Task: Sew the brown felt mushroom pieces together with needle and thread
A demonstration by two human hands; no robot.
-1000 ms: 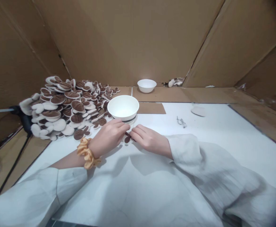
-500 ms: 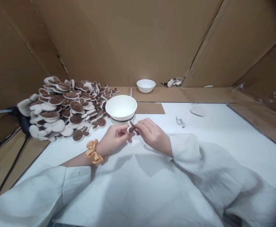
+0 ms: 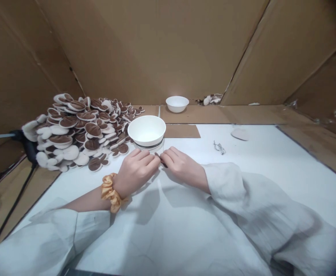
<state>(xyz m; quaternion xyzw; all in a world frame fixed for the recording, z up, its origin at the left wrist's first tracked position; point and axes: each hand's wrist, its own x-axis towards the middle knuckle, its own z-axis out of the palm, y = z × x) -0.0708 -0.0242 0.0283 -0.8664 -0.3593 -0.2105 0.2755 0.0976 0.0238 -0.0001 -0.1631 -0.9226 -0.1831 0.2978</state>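
Both hands meet just in front of the larger white bowl. Between their fingertips is a small brown and white fabric piece, mostly covered by the fingers. My left hand is closed, its back turned up, and pinches one side; an orange scrunchie circles that wrist. Pressed together on the other side of the piece are the fingers of my right hand. To the left, a large pile of brown and white plush pieces with rounded, ear-like lobes lies heaped.
A smaller white bowl stands at the back on cardboard. Tangled dark thread and a pale flat scrap lie on the white table to the right. A black clamp-like holder with a cable stands at the left edge.
My left hand has rolled over so its back faces up, and its fingers have closed further round the fabric piece. Less of the piece shows now. My right hand has barely shifted.
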